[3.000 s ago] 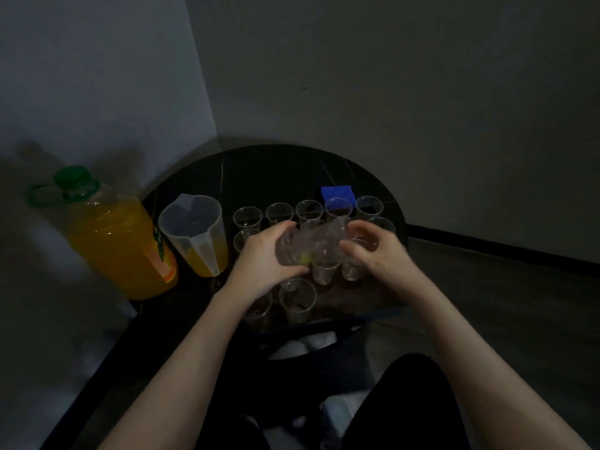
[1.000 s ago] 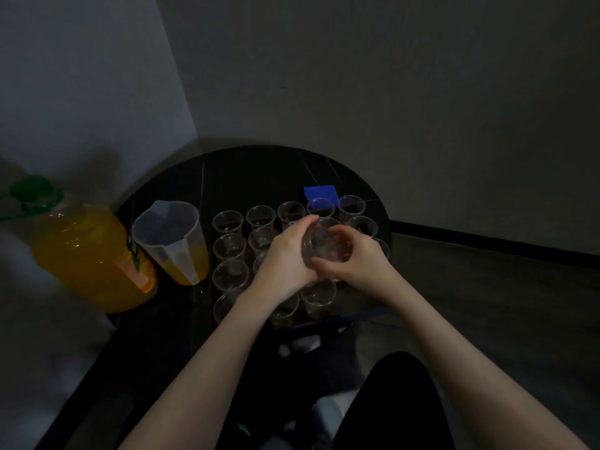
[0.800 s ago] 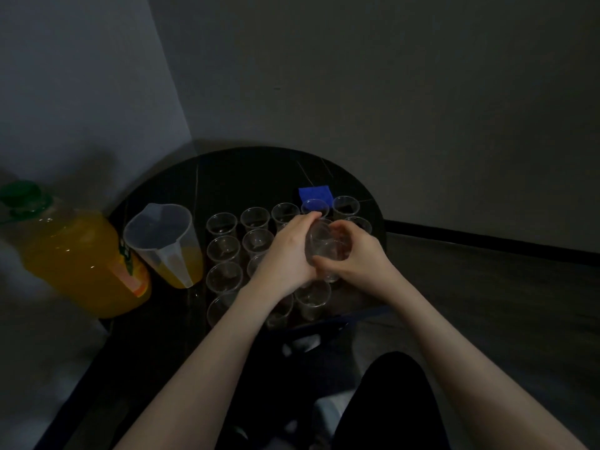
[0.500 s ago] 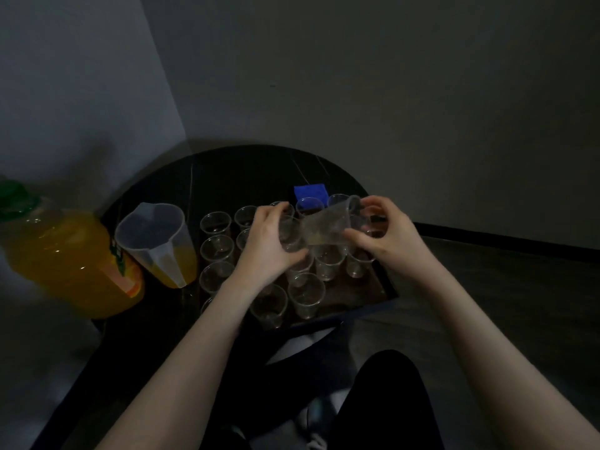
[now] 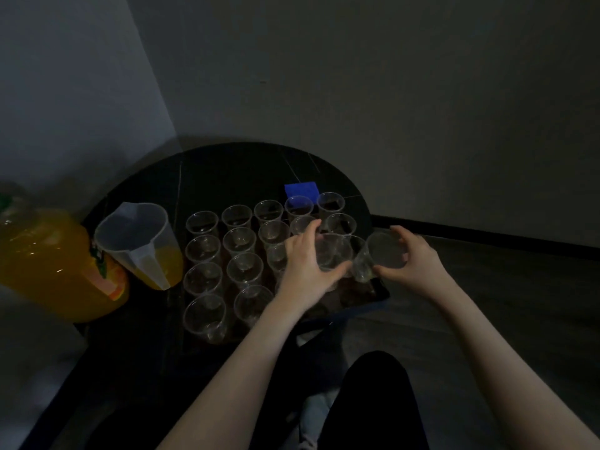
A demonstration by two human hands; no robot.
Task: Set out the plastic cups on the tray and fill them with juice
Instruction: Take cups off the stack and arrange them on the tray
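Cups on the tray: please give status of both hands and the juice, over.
Left hand grips a cup over the tray. Right hand holds a tilted cup at the tray's right edge. Tray cups empty; juice in pitcher. Nothing in the way.

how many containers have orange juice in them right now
2: the big bottle at the far left, and the clear pitcher just right of it. The cups look empty, but it is dim.

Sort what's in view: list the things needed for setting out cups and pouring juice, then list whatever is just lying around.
Part of the job:
cups on the tray
tray
cup in left hand
cup in right hand
measuring jug
juice bottle

Just lying about:
blue block
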